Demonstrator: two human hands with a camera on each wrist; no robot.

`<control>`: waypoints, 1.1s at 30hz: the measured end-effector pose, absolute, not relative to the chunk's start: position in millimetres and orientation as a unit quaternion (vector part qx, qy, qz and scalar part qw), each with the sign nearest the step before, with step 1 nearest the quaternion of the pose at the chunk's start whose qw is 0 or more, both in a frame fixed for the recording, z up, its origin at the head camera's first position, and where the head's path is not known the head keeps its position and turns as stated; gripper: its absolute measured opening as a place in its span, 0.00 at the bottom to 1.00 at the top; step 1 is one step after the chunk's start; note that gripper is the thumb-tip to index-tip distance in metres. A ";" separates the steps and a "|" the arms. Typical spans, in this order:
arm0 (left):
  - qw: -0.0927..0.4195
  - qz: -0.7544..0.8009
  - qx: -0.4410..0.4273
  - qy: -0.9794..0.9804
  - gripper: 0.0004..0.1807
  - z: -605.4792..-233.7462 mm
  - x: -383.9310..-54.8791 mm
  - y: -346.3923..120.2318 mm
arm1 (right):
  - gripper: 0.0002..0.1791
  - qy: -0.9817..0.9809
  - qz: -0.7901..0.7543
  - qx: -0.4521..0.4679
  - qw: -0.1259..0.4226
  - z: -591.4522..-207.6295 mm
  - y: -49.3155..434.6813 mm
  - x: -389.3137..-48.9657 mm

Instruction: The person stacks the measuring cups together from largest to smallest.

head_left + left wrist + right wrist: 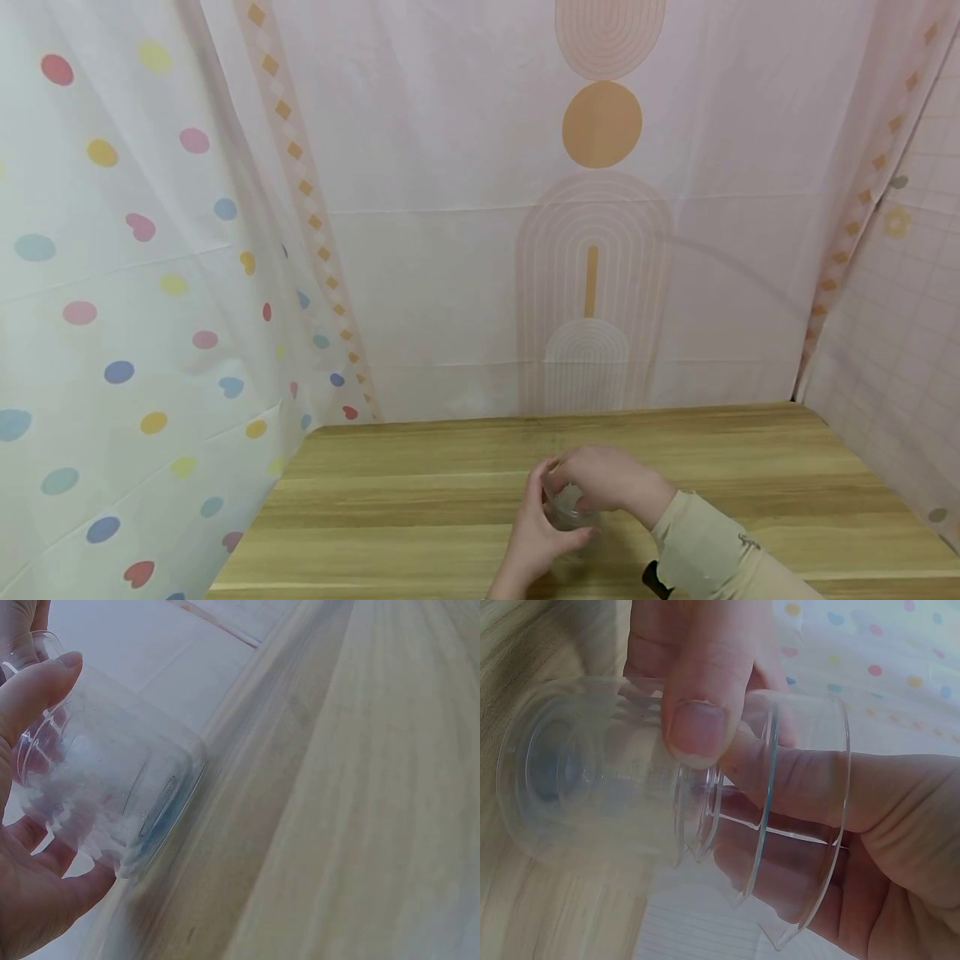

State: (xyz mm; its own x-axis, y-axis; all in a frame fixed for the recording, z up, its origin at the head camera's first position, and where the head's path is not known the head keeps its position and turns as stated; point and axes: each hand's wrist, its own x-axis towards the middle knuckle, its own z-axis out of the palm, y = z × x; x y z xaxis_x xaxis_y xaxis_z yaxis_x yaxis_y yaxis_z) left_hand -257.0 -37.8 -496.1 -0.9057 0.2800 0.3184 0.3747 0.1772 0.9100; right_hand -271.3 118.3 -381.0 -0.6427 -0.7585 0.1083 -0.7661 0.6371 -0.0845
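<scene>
A nested set of clear glass beakers [567, 510] is between both hands, low at the centre right of the head view. Several rims with pouring lips show one inside another in the right wrist view. My left hand [534, 533] grips the outer beaker [112, 765] around its side, thumb across the front. From above, my right hand [611, 479] reaches inside the wider rims, and its thumb and fingers [802, 780] pinch around an inner beaker's rim [714, 817]. The base is down at the tabletop; whether it touches I cannot tell.
A wood-grain table [390, 508] spreads around the hands. Behind it hangs a pale patterned curtain [450, 292], with a dotted curtain [120, 283] along the left and another pale one [900, 350] on the right. A black item [656, 580] sits by the right sleeve.
</scene>
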 end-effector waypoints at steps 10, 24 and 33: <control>0.040 -0.604 -0.215 -0.767 0.53 -497.8 -257.3 -37.6 | 0.18 -0.900 0.073 0.427 0.049 -380.5 122.6 -266.8; 0.046 -0.600 -0.209 -0.771 0.55 -496.5 -256.0 -38.2 | 0.17 -0.891 0.143 0.428 0.059 -384.0 134.5 -266.9; 0.040 -0.593 -0.198 -0.780 0.54 -497.4 -258.3 -38.2 | 0.16 -0.891 0.177 0.411 0.076 -387.4 141.8 -263.7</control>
